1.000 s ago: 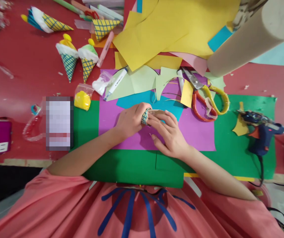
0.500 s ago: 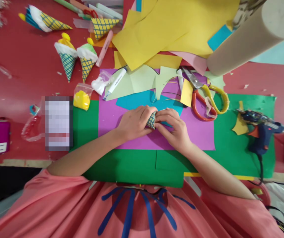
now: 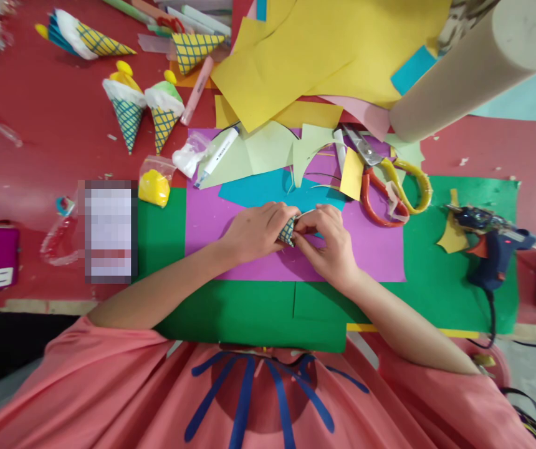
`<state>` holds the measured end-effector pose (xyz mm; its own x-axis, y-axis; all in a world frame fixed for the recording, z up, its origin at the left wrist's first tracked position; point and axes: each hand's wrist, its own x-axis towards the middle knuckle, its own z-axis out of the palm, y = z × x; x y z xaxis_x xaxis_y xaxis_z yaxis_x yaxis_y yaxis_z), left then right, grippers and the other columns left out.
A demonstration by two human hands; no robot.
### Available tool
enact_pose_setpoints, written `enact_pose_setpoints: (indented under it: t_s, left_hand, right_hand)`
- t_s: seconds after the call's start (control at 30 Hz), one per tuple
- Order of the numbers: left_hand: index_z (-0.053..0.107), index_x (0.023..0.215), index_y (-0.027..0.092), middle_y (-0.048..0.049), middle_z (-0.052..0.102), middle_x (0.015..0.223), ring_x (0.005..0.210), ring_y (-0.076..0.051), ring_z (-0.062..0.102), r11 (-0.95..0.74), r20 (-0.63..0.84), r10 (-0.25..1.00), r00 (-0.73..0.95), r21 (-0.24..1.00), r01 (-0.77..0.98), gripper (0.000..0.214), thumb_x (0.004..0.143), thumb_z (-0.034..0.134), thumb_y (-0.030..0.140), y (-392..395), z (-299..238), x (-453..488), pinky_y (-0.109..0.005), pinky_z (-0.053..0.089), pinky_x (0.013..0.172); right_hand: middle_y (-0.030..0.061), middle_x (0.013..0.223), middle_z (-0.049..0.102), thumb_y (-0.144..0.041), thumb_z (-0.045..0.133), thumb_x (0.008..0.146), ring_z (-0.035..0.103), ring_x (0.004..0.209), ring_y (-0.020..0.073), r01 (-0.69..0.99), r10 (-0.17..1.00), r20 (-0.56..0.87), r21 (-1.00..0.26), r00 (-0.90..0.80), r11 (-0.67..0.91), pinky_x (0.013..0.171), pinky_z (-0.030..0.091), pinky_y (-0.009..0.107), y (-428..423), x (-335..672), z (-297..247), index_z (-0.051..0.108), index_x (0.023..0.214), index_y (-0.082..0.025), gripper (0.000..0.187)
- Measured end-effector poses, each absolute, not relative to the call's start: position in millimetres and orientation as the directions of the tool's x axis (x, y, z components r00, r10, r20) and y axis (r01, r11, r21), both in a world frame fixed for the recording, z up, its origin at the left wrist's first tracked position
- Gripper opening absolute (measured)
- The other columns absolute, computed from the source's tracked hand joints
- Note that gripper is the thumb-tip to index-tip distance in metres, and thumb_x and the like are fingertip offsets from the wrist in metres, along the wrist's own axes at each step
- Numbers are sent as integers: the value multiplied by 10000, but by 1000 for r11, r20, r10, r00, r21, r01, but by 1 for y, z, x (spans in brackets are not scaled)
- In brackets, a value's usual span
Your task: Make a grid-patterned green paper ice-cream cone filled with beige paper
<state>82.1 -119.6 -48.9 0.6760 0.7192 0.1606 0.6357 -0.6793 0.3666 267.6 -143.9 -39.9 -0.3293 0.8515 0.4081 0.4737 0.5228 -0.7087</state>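
Note:
A small paper cone [image 3: 287, 231] with a dark crisscross pattern is held between my hands over the purple sheet [image 3: 371, 255]. My left hand [image 3: 258, 231] wraps round it from the left and covers most of its body. From the right, my right hand [image 3: 326, 240] pinches at the cone's edge with thumb and fingertips. Just beyond my hands lies a blue paper piece [image 3: 258, 190]. Finished-looking paper ice cream cones [image 3: 128, 118] with white rims and yellow tops lie at the upper left.
Scissors [image 3: 384, 181] with red and yellow handles lie right of the pale green scraps [image 3: 268, 149]. A glue gun [image 3: 497, 249] rests on the green sheet [image 3: 436, 299]. Bagged yellow clay [image 3: 154, 187], a marker [image 3: 216, 157] and a phone-like device [image 3: 109, 234] are leftward. A thick roll [image 3: 455, 75] stands at upper right.
The fingers of my right hand have curled in more at the cone's edge. The cone has shifted very slightly; the things around it stay put.

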Motion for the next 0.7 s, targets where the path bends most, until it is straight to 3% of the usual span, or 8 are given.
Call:
enact_pose_setpoints:
  t_s: [0.2, 0.4, 0.57, 0.7]
  left_hand:
    - [507, 1165, 154, -84, 679, 971, 938, -208, 664, -719, 249, 686, 684, 376, 584, 369, 887, 582, 386, -121, -53, 82, -274, 492, 710]
    - [489, 1206, 161, -109, 667, 1067, 981, -238, 654, -604, 192, 794, 577, 363, 710, 378, 883, 563, 342, -120, -52, 83, -308, 502, 721]
    - [504, 1196, 167, -93, 679, 1034, 923, -224, 654, -577, 156, 816, 556, 250, 777, 346, 878, 569, 289, -120, -46, 87, -293, 483, 663]
    - [521, 1181, 160, -82, 678, 964, 860, -210, 649, -593, 177, 804, 568, 154, 790, 282, 906, 508, 222, -121, -44, 90, -287, 450, 610]
  right_hand:
    - [-17, 764, 662, -151, 547, 875, 604, 765, 166, 436, 840, 389, -726, -378, 532, 935, 452, 414, -146, 269, -34, 565, 837, -245, 103]
    - [43, 885, 680, -197, 544, 882, 628, 892, 202, 416, 843, 366, -747, -393, 518, 945, 456, 434, -145, 268, -30, 564, 899, -225, 39]
    - [36, 865, 678, -247, 621, 847, 626, 897, 208, 398, 862, 353, -778, -363, 486, 930, 456, 441, -143, 265, -37, 565, 819, -225, 67]
    - [37, 895, 673, -215, 633, 839, 625, 918, 194, 369, 912, 256, -853, -321, 369, 892, 468, 403, -144, 263, -40, 547, 782, -217, 103]
